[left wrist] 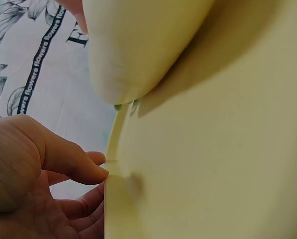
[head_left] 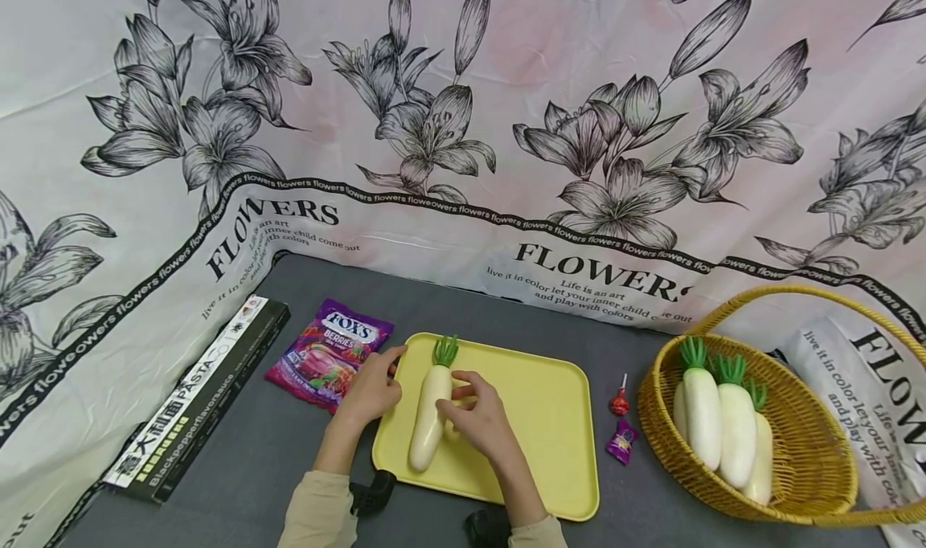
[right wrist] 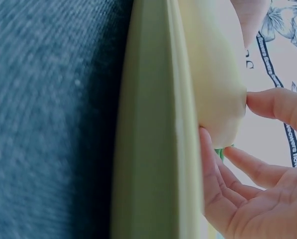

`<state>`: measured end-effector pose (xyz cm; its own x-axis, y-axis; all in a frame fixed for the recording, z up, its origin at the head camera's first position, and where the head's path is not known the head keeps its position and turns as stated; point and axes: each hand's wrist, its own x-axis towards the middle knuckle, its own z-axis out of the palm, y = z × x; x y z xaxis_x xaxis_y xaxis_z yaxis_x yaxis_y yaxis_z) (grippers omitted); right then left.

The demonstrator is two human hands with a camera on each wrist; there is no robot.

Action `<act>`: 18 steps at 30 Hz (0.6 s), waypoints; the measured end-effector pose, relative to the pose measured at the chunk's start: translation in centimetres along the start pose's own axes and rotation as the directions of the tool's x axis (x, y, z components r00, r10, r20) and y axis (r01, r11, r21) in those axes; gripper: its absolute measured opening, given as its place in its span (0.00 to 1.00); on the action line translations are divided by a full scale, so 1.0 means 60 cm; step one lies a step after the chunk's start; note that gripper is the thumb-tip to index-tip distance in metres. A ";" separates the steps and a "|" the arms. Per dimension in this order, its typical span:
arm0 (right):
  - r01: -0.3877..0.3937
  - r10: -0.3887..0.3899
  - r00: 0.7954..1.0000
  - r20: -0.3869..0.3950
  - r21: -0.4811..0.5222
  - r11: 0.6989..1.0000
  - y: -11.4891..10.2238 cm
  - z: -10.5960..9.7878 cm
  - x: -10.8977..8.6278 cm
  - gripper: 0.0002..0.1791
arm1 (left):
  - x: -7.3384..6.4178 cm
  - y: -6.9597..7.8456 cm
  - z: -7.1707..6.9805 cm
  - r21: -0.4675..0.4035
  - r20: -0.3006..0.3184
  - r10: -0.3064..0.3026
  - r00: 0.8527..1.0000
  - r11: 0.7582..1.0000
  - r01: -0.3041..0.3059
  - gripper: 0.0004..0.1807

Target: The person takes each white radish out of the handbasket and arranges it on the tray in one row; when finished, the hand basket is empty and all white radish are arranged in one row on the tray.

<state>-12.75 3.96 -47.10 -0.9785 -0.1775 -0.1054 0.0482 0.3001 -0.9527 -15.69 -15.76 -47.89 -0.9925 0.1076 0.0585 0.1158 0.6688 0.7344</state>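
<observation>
A white radish point(head_left: 431, 411) with a green leafy top lies lengthwise along the left part of a yellow tray point(head_left: 535, 419). At the tray's upper left edge is my left hand point(head_left: 372, 387); in the left wrist view its thumb point(left wrist: 91, 172) and forefinger pinch the rim. My right hand point(head_left: 481, 419) holds the radish from its right side. In the right wrist view the thumb point(right wrist: 267, 103) rests on top of the radish point(right wrist: 215, 84), with the other fingertips low against its side.
Left of the tray lie a purple candy bag point(head_left: 336, 355) and a long pasta box point(head_left: 202, 399). A red lollipop point(head_left: 619, 402) and a small purple candy point(head_left: 621, 441) lie to its right. A wicker basket point(head_left: 810, 460) with several white radishes point(head_left: 702, 419) stands far right, before a flowered cloth point(head_left: 434, 235).
</observation>
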 end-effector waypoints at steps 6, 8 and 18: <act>-0.023 0.023 1.000 0.017 0.001 1.000 0.001 0.003 0.003 0.32 | 0.000 0.000 0.000 0.000 0.005 -0.003 1.000 1.000 0.003 0.34; -0.025 0.025 0.999 0.020 -0.001 1.000 0.000 0.004 0.003 0.32 | 0.000 0.000 0.000 0.001 0.005 -0.001 1.000 1.000 0.001 0.34; -0.029 0.030 0.999 0.027 -0.010 1.000 0.001 0.005 0.004 0.35 | 0.001 -0.002 0.000 -0.002 0.012 -0.005 1.000 1.000 0.005 0.33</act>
<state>-12.94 3.65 -47.30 -0.9709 -0.1933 -0.1410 0.0748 0.3148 -0.9462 -15.75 -15.82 -47.97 -0.9925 0.1130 0.0468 0.1108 0.6681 0.7358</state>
